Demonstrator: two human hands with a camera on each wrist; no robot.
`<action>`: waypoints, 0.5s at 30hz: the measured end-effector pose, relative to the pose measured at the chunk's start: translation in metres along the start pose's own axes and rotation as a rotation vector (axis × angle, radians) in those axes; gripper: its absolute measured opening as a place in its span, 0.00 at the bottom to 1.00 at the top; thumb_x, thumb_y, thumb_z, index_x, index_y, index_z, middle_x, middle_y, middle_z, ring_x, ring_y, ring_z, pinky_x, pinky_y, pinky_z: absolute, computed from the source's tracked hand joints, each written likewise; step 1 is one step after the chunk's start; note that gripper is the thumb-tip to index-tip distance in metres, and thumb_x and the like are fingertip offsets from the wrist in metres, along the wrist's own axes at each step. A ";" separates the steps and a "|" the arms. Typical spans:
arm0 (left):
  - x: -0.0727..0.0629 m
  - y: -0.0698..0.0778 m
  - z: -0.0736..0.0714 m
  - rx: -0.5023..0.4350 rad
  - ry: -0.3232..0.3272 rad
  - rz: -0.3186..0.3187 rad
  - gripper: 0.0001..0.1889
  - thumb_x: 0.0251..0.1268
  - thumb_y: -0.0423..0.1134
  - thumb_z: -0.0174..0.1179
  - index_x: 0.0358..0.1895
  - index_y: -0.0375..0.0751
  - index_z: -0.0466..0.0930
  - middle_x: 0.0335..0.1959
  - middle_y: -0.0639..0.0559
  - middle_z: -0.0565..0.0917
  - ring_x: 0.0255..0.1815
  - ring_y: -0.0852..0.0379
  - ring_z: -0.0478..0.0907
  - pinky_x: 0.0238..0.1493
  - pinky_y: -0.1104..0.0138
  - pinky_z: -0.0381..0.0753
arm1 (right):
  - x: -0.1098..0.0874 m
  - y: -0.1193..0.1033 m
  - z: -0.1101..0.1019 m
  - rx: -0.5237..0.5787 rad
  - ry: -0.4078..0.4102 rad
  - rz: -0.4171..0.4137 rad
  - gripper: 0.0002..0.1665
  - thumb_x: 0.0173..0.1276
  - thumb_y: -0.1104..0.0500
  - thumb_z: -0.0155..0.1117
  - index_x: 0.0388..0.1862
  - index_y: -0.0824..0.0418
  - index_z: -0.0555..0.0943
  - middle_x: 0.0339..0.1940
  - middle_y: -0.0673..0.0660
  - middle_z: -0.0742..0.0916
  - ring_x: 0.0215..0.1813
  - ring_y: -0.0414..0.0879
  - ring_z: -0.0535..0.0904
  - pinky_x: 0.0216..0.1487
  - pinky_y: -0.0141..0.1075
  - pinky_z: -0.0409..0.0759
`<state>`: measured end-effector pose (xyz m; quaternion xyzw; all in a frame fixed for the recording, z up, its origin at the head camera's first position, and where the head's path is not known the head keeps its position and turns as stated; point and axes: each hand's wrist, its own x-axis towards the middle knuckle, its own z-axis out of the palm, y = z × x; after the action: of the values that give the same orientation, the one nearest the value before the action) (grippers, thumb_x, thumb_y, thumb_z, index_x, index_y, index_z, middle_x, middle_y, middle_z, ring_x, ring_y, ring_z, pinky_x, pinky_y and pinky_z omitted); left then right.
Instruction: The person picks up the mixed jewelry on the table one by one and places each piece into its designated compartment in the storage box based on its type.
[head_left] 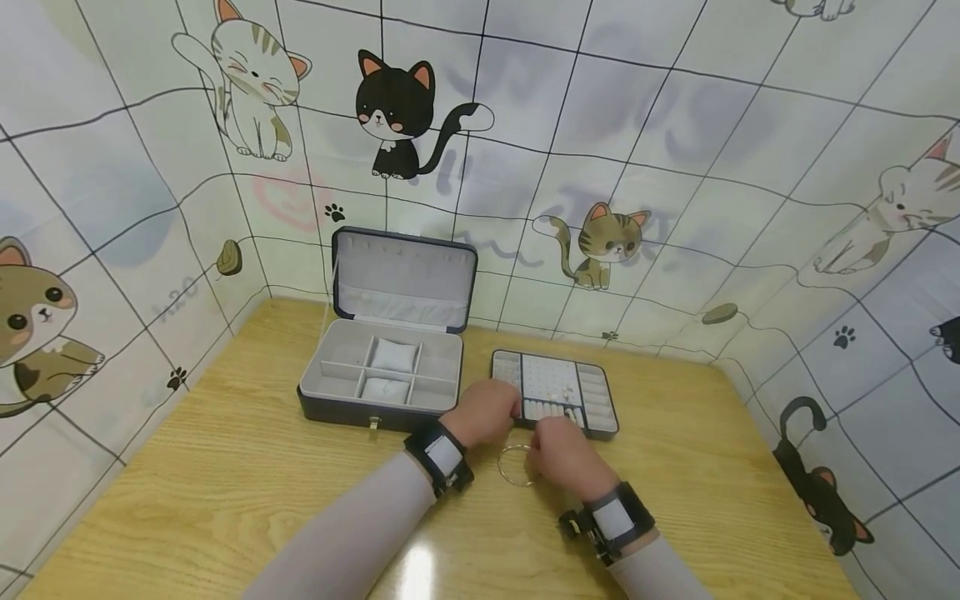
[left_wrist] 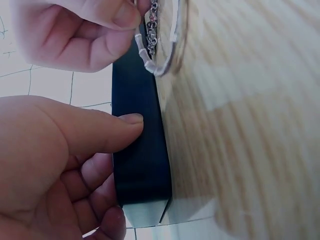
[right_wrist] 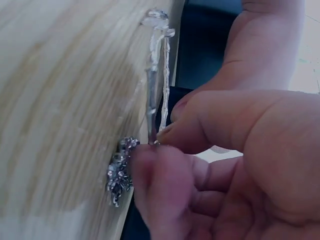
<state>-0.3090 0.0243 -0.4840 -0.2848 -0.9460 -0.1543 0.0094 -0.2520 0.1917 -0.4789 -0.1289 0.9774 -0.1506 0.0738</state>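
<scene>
Between its thumb and fingers, my right hand [head_left: 567, 461] pinches a thin silver bangle [right_wrist: 152, 100] with bamboo-like joints. The bangle hangs above the wood table in front of a shallow dark jewelry tray [head_left: 548, 373]. My left hand [head_left: 486, 412] holds this tray at its front left corner. In the left wrist view its thumb [left_wrist: 131, 120] presses on the dark side wall, and the other fingers curl behind. A bunched silver chain [right_wrist: 118, 172] lies on the table beside the tray, partly hidden by my right hand. Small earrings sit on the tray's pale middle panel.
Left of the tray stands a dark jewelry box [head_left: 337, 408] with its lid [head_left: 405, 279] raised against the wall. Two pale cushions [head_left: 393, 356] fill its middle compartments. A cat-printed cloth [head_left: 510, 150] hangs behind the table [head_left: 225, 467] and at both sides.
</scene>
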 end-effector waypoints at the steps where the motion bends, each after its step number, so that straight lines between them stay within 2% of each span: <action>1: 0.000 0.000 0.000 0.002 0.002 0.000 0.06 0.58 0.32 0.67 0.35 0.49 0.87 0.33 0.55 0.89 0.32 0.58 0.79 0.34 0.66 0.78 | -0.001 0.000 -0.001 0.013 0.004 0.002 0.18 0.59 0.68 0.68 0.14 0.53 0.76 0.15 0.48 0.79 0.20 0.42 0.73 0.24 0.34 0.72; 7: 0.000 0.001 0.000 0.018 0.007 0.000 0.05 0.62 0.33 0.67 0.34 0.49 0.87 0.31 0.57 0.87 0.31 0.58 0.78 0.33 0.66 0.76 | 0.000 0.001 -0.008 0.134 0.034 0.005 0.09 0.57 0.69 0.72 0.26 0.57 0.83 0.25 0.49 0.83 0.27 0.43 0.77 0.30 0.35 0.77; 15: 0.001 0.001 0.001 -0.003 -0.008 -0.014 0.05 0.59 0.32 0.67 0.33 0.49 0.85 0.31 0.56 0.86 0.30 0.58 0.76 0.31 0.67 0.74 | 0.003 0.010 -0.016 0.265 -0.024 0.045 0.06 0.59 0.67 0.72 0.31 0.57 0.85 0.29 0.51 0.85 0.30 0.45 0.80 0.32 0.37 0.79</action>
<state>-0.3094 0.0261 -0.4840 -0.2787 -0.9478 -0.1547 0.0039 -0.2601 0.2048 -0.4671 -0.0977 0.9506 -0.2752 0.1051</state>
